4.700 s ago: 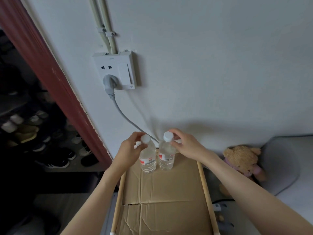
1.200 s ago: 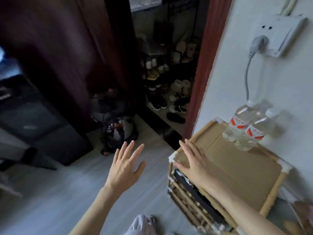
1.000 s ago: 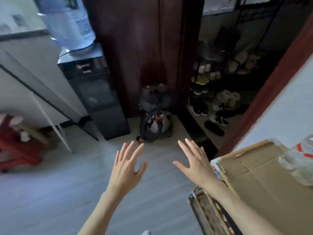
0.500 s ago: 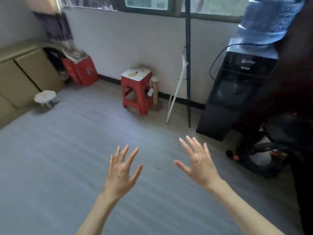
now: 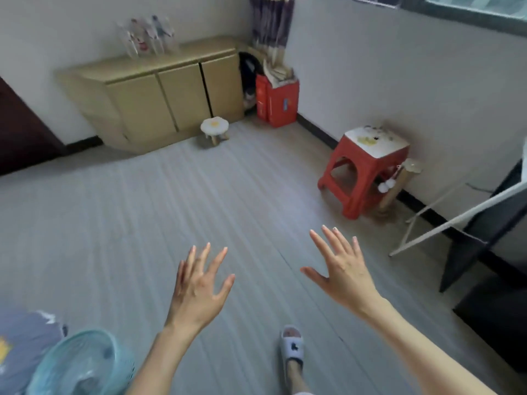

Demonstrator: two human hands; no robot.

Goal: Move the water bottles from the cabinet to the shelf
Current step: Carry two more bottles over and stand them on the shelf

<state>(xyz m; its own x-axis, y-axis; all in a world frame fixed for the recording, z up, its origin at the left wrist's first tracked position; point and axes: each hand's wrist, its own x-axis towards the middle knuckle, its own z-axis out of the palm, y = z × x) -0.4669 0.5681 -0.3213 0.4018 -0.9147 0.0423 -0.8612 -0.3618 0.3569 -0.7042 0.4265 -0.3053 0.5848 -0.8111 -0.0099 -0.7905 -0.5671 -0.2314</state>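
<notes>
At the lower left edge, a pale blue fan (image 5: 82, 366) was seen close to the camera. Further back on the left, against the far wall, stood a low beige cabinet (image 5: 159, 95) with its three doors closed. On its top, towards the left end, a cluster of clear water bottles (image 5: 148, 37) stood upright, their long axes vertical; the blur made an exact count impossible.

In the foreground, the left hand (image 5: 196, 292) was held out palm down, fingers spread and holding nothing. The right hand (image 5: 342, 272) was raised beside it in the same way, fingers apart and empty. The bottles lay well apart from both hands, ahead and up to the left, so the left hand was judged slightly the nearer.

Between hands and cabinet, open grey floor (image 5: 142, 223) was seen. A small white stool (image 5: 214, 129) stood just in front of the cabinet's right end, likely clear of a direct path to the bottles. Further right were a red box (image 5: 278, 101) in the corner, a red plastic stool (image 5: 365, 172) by the wall, and a slippered foot (image 5: 291, 346) below.
</notes>
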